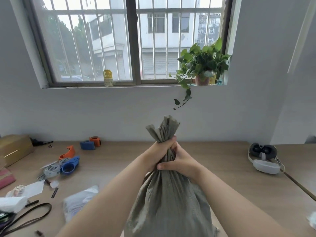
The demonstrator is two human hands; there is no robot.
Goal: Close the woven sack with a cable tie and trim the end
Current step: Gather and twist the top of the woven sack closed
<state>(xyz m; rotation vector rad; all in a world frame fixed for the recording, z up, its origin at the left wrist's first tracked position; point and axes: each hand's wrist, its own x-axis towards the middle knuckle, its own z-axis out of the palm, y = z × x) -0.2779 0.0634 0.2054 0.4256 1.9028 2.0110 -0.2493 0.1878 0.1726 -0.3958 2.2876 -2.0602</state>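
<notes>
Sack neck bunched, no tie on yet

Left hand point(161, 148) and right hand point(179, 164) both clench the woven sack point(168, 202) neck at frame centre; freeing one to fetch a tie could let the gathers spring open.

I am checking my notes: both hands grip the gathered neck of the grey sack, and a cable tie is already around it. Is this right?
Not quite. In the head view, the left hand and right hand do grip the gathered neck of the grey sack, but no cable tie shows around it.
</notes>
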